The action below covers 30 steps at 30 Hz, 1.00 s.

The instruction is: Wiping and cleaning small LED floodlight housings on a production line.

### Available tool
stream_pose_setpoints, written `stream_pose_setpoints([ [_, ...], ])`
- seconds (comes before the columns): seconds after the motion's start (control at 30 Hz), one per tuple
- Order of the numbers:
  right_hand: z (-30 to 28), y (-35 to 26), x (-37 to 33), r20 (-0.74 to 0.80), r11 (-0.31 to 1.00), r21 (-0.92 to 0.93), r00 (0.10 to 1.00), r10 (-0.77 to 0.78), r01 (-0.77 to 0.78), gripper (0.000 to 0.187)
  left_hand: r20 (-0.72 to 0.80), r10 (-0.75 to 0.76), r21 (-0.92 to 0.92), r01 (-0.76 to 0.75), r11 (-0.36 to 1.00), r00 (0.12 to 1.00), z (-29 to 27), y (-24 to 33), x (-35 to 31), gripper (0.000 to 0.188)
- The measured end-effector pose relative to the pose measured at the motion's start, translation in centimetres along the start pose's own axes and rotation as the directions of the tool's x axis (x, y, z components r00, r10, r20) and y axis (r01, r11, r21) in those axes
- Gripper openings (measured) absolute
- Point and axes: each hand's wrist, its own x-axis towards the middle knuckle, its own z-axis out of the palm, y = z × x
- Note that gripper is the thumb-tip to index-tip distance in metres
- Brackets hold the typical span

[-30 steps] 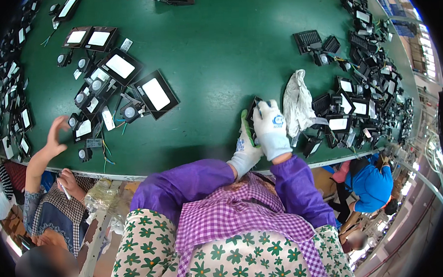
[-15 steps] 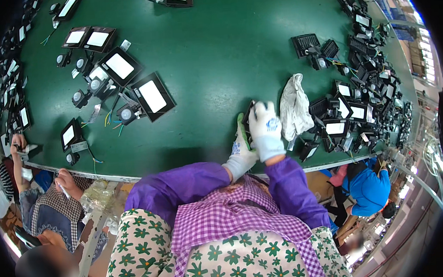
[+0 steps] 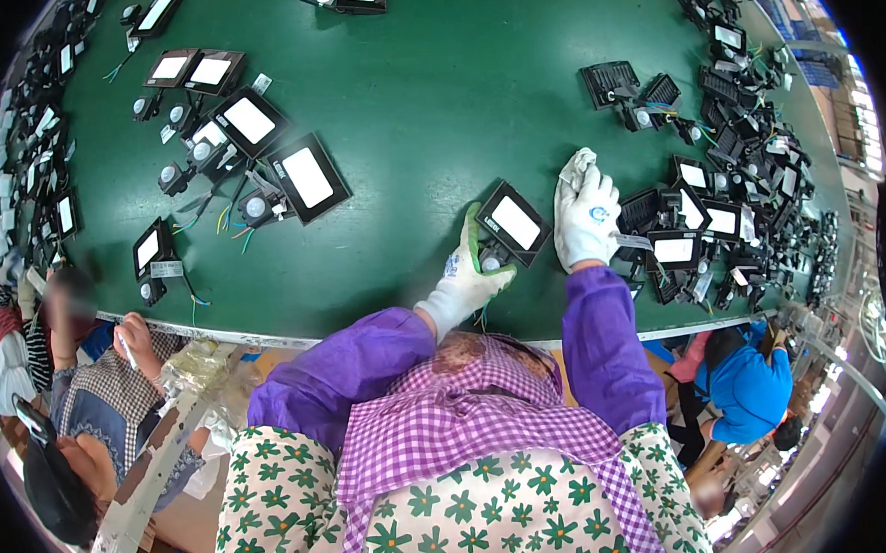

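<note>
My left hand [image 3: 466,277], in a white glove with green on its palm side, grips a small black floodlight [image 3: 516,223] above the table's near side. Its pale front panel faces up, and a round sensor [image 3: 491,263] shows by my fingers. To the right, my right hand [image 3: 588,224], gloved in white too, is closed on a crumpled white cloth [image 3: 579,159]. Part of that cloth sticks out beyond my fingers; the rest is hidden under the hand.
Several floodlights with sensors and loose wires [image 3: 248,120] lie at the left on the green table [image 3: 424,107]. A dense pile of them [image 3: 726,222] borders my right hand. One person [image 3: 119,394] sits at the left edge; another in blue [image 3: 750,391] is at the lower right.
My right hand has left the floodlight and moved right onto the cloth, bunching it. The floodlight, still in my left hand, now shows its front panel uncovered.
</note>
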Motion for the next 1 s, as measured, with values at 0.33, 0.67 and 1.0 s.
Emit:
stream_pose_setpoints([
  [0.33,-3.4,-7.1,-4.8,0.052,0.868,0.227,0.885,-0.463,0.441,0.022,0.045,0.046,0.058,-0.049,0.997,0.998,-1.0,-0.7,0.4,0.104],
  [0.67,-3.7,-9.9,-2.4,0.203,0.882,0.355,0.895,-0.397,0.31,0.018,0.016,0.135,0.189,-0.136,0.972,0.991,-1.1,-2.0,0.8,0.108],
  [1.0,-2.2,-9.3,-2.3,0.145,0.86,0.392,0.901,-0.409,0.327,0.018,0.024,0.1,0.223,-0.103,0.969,0.995,-1.2,-2.0,1.0,0.108],
])
